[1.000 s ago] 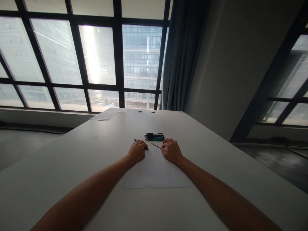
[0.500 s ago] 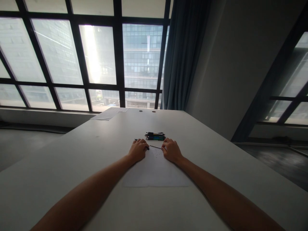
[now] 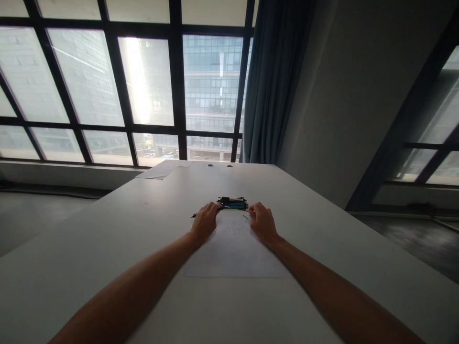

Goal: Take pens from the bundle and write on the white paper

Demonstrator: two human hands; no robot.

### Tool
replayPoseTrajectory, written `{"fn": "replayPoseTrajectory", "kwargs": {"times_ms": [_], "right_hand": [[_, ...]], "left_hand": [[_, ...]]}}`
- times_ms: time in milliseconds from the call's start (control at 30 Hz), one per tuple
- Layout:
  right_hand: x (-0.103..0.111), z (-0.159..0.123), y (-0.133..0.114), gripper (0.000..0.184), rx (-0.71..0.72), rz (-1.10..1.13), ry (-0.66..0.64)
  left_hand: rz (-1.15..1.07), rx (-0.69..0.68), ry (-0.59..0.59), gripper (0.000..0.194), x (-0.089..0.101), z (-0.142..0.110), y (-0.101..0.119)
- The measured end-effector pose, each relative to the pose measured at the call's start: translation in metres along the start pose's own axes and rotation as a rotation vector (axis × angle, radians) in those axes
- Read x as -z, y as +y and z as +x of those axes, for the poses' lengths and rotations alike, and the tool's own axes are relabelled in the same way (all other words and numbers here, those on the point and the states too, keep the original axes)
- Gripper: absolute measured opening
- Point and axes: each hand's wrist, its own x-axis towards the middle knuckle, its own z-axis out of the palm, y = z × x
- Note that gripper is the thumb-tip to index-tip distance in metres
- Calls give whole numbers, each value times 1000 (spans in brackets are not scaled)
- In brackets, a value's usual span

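My left hand (image 3: 206, 220) is closed over a dark pen (image 3: 193, 216), whose one end juts out to the left; its middle is hidden under the fingers. My right hand (image 3: 263, 222) pinches the end of a thin rod (image 3: 242, 210), which looks like a pen refill and stretches across toward my left fingertips. Whether the rod touches the pen cannot be seen. Just beyond the fingertips lies a row of several pens (image 3: 233, 204), dark with some blue and green. Beneath my hands is a white paper sheet (image 3: 231, 260) with faint marks near its top. A small dark piece (image 3: 245, 217) shows beside my right fingers.
The white table (image 3: 125, 229) runs away toward a large window (image 3: 211, 86). More paper sheets (image 3: 158, 169) lie at its far left corner. Two round dark spots (image 3: 229, 166) show near the far edge. A blue curtain (image 3: 272, 95) hangs behind, on the right.
My right hand has shifted slightly right, and my left fingers have moved up toward the row of pens. The thin rod has gone farther from me, and more of the pen shows left of my hand.
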Motion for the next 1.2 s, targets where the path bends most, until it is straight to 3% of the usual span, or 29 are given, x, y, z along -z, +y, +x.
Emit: {"fn": "replayPoseTrajectory", "kwargs": {"times_ms": [367,667,1000,1200], "right_hand": [[3,1,-3,16,17,21,-8],[2,1,0,16,39,-1,-9],[5,4,-3,17,209,-78,36],[6,3,-10,22,297,-2,44]], "left_hand": [[-55,-8,-67,43,-4,-2,-3],[-57,-10,-87,48,-6,-2,-5],[-3,-125,-146,66,-3,-2,-2],[27,-211,-160,69,-1,-2,4]]}}
